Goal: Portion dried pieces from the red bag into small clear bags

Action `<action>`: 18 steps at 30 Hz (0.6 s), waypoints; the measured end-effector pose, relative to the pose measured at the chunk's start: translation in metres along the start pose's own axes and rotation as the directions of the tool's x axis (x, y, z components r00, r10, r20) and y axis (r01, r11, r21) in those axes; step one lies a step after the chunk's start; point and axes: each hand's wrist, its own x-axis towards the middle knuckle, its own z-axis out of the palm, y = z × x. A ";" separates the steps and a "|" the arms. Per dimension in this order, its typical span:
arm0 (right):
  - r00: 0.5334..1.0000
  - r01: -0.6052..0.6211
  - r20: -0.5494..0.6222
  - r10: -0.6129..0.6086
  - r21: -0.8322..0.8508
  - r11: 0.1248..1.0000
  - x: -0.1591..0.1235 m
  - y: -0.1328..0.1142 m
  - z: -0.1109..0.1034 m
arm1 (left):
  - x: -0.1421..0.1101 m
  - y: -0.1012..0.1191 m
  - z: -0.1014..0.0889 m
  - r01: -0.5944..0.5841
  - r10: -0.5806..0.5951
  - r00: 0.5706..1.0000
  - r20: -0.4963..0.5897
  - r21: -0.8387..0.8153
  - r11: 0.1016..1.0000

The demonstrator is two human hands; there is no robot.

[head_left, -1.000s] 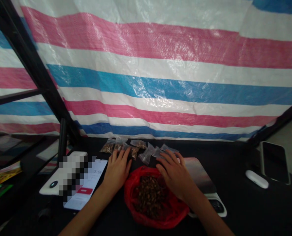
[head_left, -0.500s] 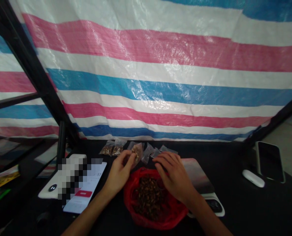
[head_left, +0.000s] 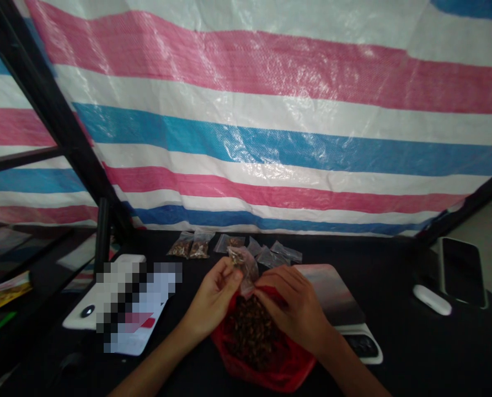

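A small clear plastic bag (head_left: 248,264) with light brown bits at its far end is tilted over the red bag. My left hand (head_left: 217,295) is closed around its filled end. The fingers of my right hand (head_left: 293,306) are pinched at the bag's near edge. Just below both hands, an open red plastic bag (head_left: 289,372) contains a heap of brown dried pieces (head_left: 254,333); my right hand covers part of its rim. A digital scale (head_left: 329,289) with a metallic plate lies beside my right hand, partly hidden by the forearm.
Two filled small bags (head_left: 200,248) lie at the back, near several other clear bags (head_left: 273,256). Phones (head_left: 146,325) lie at left, partly pixelated. At right are a white earbud case (head_left: 432,300) and a dark-screened phone (head_left: 463,273). A striped tarp (head_left: 271,132) hangs behind the black table.
My left hand has brought the small bag right and nearer, over the red bag. My right hand, earlier apart with fingers loosely spread, has closed on the small bag's edge.
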 end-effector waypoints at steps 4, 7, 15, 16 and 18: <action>0.994 -0.080 -0.074 0.086 0.081 0.994 -0.004 0.000 0.007 | -0.003 -0.002 0.001 -0.048 0.047 0.998 0.030 0.048 0.998; 0.983 -0.151 -0.087 0.161 0.104 0.983 -0.006 0.000 0.012 | -0.005 -0.004 0.000 -0.091 0.091 0.996 0.011 0.087 0.992; 0.960 -0.258 -0.041 0.276 0.243 0.935 -0.003 -0.001 0.010 | -0.007 -0.007 0.005 -0.042 0.059 0.997 -0.045 0.312 0.949; 0.963 -0.254 -0.028 0.268 0.239 0.937 -0.002 -0.001 0.011 | -0.006 -0.008 0.005 -0.039 0.054 0.998 -0.040 0.307 0.951; 0.969 -0.243 0.007 0.247 0.209 0.947 -0.002 0.000 0.011 | -0.005 -0.009 0.005 -0.035 0.047 0.998 -0.032 0.290 0.956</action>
